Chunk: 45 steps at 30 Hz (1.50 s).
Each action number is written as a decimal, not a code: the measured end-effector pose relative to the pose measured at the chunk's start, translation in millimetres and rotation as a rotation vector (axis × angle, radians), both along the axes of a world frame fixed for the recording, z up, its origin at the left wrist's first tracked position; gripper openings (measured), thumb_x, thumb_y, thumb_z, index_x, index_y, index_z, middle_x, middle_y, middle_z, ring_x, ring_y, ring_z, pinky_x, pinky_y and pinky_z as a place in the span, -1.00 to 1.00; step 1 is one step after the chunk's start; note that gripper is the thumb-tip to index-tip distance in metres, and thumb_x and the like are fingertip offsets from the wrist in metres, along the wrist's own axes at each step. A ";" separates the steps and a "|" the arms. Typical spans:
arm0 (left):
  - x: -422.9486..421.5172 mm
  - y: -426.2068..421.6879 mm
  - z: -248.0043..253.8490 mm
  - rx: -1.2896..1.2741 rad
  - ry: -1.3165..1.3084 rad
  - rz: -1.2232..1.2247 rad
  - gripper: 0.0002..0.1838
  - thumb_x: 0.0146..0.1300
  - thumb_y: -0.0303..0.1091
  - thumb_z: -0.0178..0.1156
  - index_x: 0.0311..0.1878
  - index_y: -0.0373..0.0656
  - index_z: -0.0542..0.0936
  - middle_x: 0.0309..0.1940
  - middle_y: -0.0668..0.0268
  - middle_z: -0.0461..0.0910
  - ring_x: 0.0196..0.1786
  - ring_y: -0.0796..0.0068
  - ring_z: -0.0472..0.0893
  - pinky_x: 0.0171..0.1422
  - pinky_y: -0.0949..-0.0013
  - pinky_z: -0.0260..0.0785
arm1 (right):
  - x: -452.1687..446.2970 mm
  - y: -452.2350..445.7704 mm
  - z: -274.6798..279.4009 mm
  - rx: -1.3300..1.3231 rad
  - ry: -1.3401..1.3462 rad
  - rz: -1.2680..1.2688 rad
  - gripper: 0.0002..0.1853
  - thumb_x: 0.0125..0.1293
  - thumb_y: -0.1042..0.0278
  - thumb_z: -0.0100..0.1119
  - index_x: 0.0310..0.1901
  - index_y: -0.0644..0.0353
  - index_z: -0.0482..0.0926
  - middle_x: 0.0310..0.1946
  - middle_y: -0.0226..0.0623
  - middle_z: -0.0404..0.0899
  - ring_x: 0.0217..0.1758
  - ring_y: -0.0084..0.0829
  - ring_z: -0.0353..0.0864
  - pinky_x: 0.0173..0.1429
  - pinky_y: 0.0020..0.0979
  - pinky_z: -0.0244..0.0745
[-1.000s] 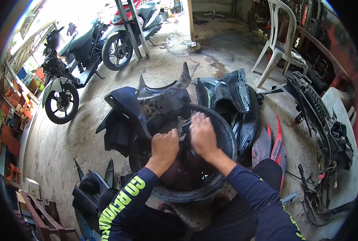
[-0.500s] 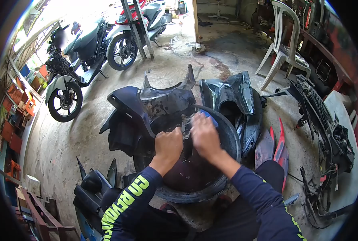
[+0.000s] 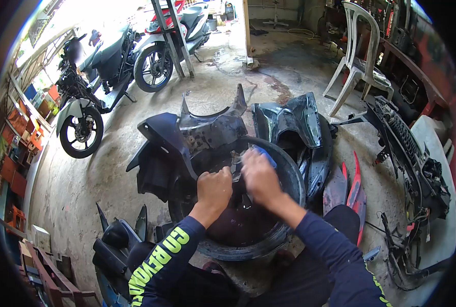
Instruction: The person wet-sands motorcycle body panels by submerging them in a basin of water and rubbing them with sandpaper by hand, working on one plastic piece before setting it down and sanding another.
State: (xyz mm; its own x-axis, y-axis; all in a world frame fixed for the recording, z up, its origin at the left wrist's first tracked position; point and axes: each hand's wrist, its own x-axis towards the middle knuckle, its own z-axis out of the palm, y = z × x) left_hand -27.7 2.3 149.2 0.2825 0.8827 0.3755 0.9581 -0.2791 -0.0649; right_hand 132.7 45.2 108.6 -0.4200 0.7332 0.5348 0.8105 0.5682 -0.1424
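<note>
A round black tub (image 3: pixel 253 251) with dark liquid in it stands between my feet. Over its left half, my left hand (image 3: pixel 214 188) is closed around a small dark part (image 3: pixel 236 166), which shows beyond its knuckles. My right hand (image 3: pixel 260 174) is beside that part, blurred by motion, with its fingers curled over something blue (image 3: pixel 266 156) that shows past the knuckles. A large dark fairing panel (image 3: pixel 210 130) leans at the tub's far left rim. What lies under both palms is hidden.
Black fairing pieces (image 3: pixel 289 120) lie behind the tub, and more (image 3: pixel 118 240) lie at the lower left. Red-edged panels (image 3: pixel 344 192) and a motorcycle frame (image 3: pixel 409 163) are on the right. A plastic chair (image 3: pixel 358 66) and two motorcycles (image 3: pixel 82 128) stand farther back.
My right hand has shifted slightly back and forth beside the small part, and the blue thing now shows past it. My left hand keeps its grip. The view has shifted a little.
</note>
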 end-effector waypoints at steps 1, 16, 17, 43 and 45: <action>2.0 -0.6 -0.6 -0.033 0.025 0.020 -0.97 0.08 -0.44 0.18 -0.37 -0.10 0.54 -0.55 0.26 0.66 -0.43 0.32 0.71 -0.27 0.28 0.44 | 2.0 -8.3 -3.8 -0.003 0.082 0.081 -0.59 0.47 0.34 -0.16 0.14 0.48 0.51 0.20 0.16 0.50 0.33 0.02 0.45 0.45 -0.04 0.24; -0.1 -8.0 -3.1 -0.021 0.011 -0.031 -0.97 0.11 -0.44 0.14 -0.35 -0.09 0.53 -0.53 0.29 0.64 -0.43 0.33 0.70 -0.25 0.29 0.42 | 11.8 -11.3 -9.1 -0.101 0.226 0.133 -0.57 0.50 0.31 -0.16 0.18 0.50 0.48 0.22 0.23 0.47 0.34 0.08 0.43 0.48 -0.02 0.20; -0.1 -7.7 -1.9 -0.020 0.006 -0.034 -0.97 0.11 -0.44 0.14 -0.35 -0.09 0.53 -0.53 0.29 0.64 -0.43 0.33 0.70 -0.25 0.29 0.42 | 17.2 4.1 -9.3 -0.160 0.215 0.064 -0.57 0.50 0.31 -0.14 0.19 0.49 0.47 0.24 0.21 0.45 0.38 0.07 0.39 0.49 -0.04 0.18; -27.6 -4.7 22.8 -0.050 0.037 -0.178 -0.86 0.18 -0.27 0.26 -0.24 -0.05 0.60 -0.59 0.32 0.61 -0.42 0.34 0.65 -0.20 0.27 0.37 | 66.5 -4.1 7.8 -0.448 0.517 0.177 -0.65 0.45 0.41 0.01 0.18 0.35 0.53 0.25 0.06 0.48 0.41 -0.08 0.39 0.51 -0.17 0.21; -36.3 -1.6 41.8 -0.112 -0.013 -0.208 -0.75 0.11 -0.25 0.34 -0.13 -0.06 0.65 -0.49 0.29 0.65 -0.29 0.31 0.65 -0.08 0.22 0.36 | 72.9 -10.1 22.0 -0.564 0.646 0.291 -0.65 0.44 0.42 0.05 0.20 0.32 0.52 0.27 0.05 0.46 0.42 -0.11 0.38 0.51 -0.23 0.21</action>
